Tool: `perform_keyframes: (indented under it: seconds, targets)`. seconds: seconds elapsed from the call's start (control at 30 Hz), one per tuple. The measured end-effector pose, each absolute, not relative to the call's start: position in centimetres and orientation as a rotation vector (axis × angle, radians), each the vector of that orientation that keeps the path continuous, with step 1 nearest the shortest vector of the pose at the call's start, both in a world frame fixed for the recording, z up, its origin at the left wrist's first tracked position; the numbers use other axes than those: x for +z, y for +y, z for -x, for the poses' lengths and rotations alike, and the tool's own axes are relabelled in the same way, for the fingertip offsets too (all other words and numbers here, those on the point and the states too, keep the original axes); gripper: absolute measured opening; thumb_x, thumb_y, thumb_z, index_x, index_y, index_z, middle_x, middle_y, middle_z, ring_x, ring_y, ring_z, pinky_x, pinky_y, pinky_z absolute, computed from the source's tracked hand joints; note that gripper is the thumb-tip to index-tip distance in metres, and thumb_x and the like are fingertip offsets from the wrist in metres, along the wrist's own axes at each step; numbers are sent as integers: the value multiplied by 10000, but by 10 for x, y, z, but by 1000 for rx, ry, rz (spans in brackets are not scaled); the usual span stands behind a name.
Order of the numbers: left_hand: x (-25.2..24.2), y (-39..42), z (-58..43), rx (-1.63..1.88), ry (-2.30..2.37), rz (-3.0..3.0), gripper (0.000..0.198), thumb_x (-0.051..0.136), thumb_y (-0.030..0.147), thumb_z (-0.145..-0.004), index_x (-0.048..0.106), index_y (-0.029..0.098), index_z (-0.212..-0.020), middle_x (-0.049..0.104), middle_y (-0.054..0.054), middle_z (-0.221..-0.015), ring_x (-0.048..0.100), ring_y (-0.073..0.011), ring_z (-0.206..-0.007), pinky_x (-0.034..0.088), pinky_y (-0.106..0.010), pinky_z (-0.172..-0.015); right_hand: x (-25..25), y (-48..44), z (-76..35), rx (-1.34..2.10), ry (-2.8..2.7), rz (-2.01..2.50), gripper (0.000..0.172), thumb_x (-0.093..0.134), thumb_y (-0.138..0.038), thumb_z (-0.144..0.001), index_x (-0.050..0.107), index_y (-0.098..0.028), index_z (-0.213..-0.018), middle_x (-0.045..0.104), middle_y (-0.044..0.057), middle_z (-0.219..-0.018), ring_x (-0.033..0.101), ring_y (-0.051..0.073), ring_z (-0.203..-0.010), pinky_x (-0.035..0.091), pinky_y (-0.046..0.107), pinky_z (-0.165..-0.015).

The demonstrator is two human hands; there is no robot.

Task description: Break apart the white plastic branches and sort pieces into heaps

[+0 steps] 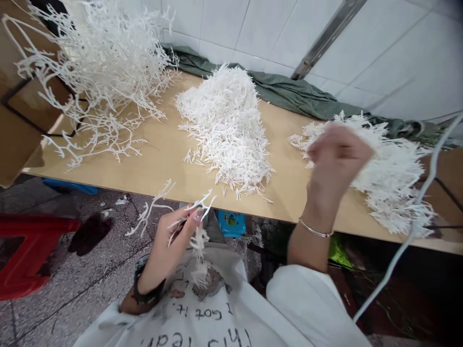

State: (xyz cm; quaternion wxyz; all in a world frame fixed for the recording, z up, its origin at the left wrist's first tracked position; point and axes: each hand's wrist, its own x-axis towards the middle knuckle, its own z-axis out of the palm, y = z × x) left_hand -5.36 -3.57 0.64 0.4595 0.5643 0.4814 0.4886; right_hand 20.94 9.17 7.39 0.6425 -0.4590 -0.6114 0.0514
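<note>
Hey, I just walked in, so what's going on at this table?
A person is handling white branching pieces. The left hand grips some white sprigs in front of the table edge. The right hand is blurred, in front of the right-hand heap in this view; whether it holds anything can't be made out. Long branches lie tangled in the left-hand heap, and short pieces fill the middle heap.

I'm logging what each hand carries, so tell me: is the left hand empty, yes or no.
No, the left hand grips white branching sprigs between its thumb and fingers.
</note>
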Motion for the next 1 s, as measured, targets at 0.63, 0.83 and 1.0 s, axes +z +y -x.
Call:
perform_keyframes:
  seconds: [0.63, 0.83, 1.0]
  targets:
    - [25, -7, 67, 1516, 690, -736, 296, 666, 244, -830, 704, 167, -1114, 622, -26, -851, 545, -61, -600, 548, -152, -585, 30, 34, -130, 1154, -2259, 896, 364, 644, -409, -826, 590, -182, -1105, 658, 74, -1075, 603, 169, -972, 470, 296, -835]
    - [30, -9, 81, 1786, 790, -765, 299, 710, 253, -788, 696, 196, -1082, 604, -27, -906, 526, -74, -632, 539, -184, -648, 26, 45, -123, 1572, -2287, 768, 165, 564, -280, -861, 614, -149, -948, 635, 31, -864, 582, 113, -780, 477, 241, -734]
    - [17, -12, 100, 1800, 1264, -1097, 372, 646, 308, -860, 603, 269, -1227, 556, 5, -742, 476, -95, -592, 448, -204, -574, 34, 49, -122, 1901, -2068, 667, 167, 601, -285, -841, 626, -143, -925, 603, -5, -725, 551, 72, -607, 464, 189, -583]
